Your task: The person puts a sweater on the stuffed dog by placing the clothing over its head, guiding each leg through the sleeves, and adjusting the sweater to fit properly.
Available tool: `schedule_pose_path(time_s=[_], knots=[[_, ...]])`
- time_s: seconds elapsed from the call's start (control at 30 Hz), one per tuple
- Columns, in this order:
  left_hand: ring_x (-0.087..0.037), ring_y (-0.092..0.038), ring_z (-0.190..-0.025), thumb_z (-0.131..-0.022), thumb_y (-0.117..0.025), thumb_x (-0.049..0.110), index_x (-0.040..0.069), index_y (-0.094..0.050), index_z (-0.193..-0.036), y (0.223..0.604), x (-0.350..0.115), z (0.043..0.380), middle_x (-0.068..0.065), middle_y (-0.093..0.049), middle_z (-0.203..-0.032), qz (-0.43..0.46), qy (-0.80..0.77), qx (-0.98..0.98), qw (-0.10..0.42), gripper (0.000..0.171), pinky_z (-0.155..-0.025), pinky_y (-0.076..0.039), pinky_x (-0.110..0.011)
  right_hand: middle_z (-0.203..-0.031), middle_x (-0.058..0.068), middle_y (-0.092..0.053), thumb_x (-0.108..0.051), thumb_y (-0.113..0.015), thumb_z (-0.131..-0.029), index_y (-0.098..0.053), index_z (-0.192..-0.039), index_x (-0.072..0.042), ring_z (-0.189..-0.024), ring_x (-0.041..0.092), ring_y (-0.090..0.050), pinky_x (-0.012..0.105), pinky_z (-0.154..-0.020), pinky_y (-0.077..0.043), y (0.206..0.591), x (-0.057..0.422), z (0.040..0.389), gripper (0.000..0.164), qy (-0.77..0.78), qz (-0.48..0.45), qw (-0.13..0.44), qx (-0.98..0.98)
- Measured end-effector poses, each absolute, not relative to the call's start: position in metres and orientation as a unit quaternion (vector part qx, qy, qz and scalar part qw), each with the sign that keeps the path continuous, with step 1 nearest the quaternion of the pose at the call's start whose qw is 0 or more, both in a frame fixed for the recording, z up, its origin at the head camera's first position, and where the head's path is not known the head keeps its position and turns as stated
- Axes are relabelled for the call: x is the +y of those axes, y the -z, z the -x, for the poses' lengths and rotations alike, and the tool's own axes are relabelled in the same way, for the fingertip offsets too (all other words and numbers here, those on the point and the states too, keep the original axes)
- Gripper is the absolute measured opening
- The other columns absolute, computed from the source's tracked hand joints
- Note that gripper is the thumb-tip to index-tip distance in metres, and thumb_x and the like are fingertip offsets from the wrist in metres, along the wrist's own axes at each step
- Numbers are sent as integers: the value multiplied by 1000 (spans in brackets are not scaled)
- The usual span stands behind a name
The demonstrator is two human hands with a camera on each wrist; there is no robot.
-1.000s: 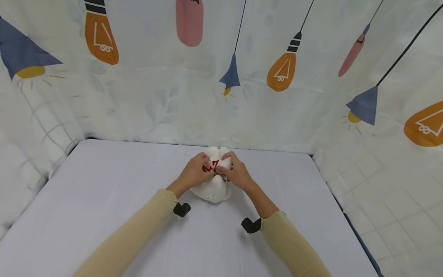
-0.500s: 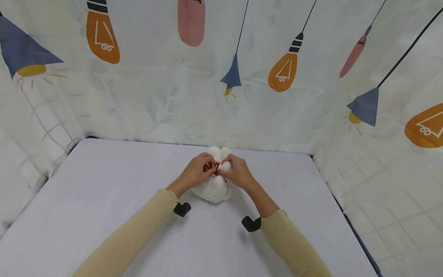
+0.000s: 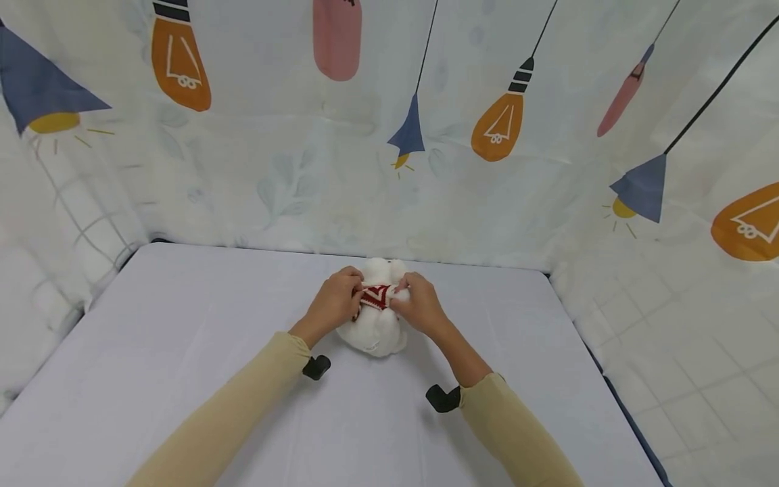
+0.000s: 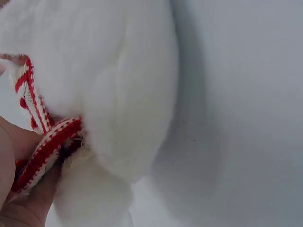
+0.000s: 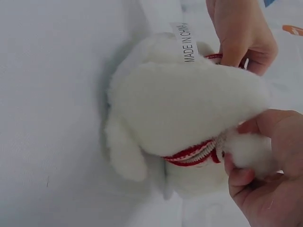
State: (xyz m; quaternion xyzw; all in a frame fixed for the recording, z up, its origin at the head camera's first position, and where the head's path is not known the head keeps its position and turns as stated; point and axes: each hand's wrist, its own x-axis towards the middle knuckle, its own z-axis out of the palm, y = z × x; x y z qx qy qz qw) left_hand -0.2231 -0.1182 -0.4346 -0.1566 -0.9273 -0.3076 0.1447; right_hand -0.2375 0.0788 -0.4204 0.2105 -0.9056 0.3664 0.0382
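A white plush toy [image 3: 372, 336] sits at the middle of the table's far part, wearing a red and white knitted garment [image 3: 376, 296]. My left hand [image 3: 335, 303] is at its left side; in the left wrist view the fingers pinch a red-edged band [image 4: 47, 146] of the knit. On the other side my right hand [image 3: 421, 303] grips a fluffy white arm [image 5: 251, 150] of the toy, with the knit edge close by the fingertips. A white tag [image 5: 185, 43] printed "MADE IN CHINA" sticks out from the plush in the right wrist view. The toy's front is mostly hidden there.
The white-covered table [image 3: 201, 297] ends just behind the toy. A curtain [image 3: 292, 169] printed with lamps and bulbs hangs around the back and sides. A black wrist mount [image 3: 318, 367] shows under the left sleeve, another black mount [image 3: 442, 399] by the right.
My left hand has shifted left, away from the right hand, and more of the knit's red pattern now shows between them. My right hand and the toy have stayed nearly in place.
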Motion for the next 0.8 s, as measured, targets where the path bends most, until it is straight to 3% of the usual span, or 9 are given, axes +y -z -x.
schedule_pose_path(time_s=[0.1,0.27,0.5,0.7,0.8], knots=[[-24,-63,-95,-87,-69,9,4,-67,-87,434,-118,220,-10,-59,-111,147,315,-924,161,6,-81,-54,-36,-99,7,-62,-3,-67,-82,-59,-91,-9,-96,21,-56,37,-83,-48,420,81,237,14,-370,-215,29,-904],[-18,-59,-86,-82,-75,9,9,-64,-96,433,-119,214,-6,-59,-98,179,363,-896,183,18,-75,-53,-33,-110,8,-66,-3,-65,-85,-66,-104,-12,-107,22,-59,41,-91,-49,419,86,238,20,-385,-216,8,-897],[-12,-58,-82,-84,-69,2,12,-70,-92,436,-117,205,-1,-65,-97,283,358,-884,104,13,-71,-51,-25,-114,8,-65,-8,-64,-87,-65,-107,-13,-108,22,-58,41,-91,-48,419,86,239,21,-382,-219,-14,-898],[-14,-62,-84,-80,-67,0,9,-74,-89,439,-119,197,-1,-68,-93,310,320,-894,57,14,-73,-52,-26,-111,6,-65,-11,-65,-85,-63,-103,-15,-101,21,-57,38,-84,-47,418,87,237,18,-383,-198,-21,-902],[-13,-62,-85,-84,-66,4,9,-73,-94,438,-122,195,-1,-70,-94,313,323,-892,47,13,-74,-52,-25,-111,6,-65,-12,-65,-85,-63,-102,-16,-100,20,-57,37,-84,-47,419,88,238,18,-389,-196,-23,-900]])
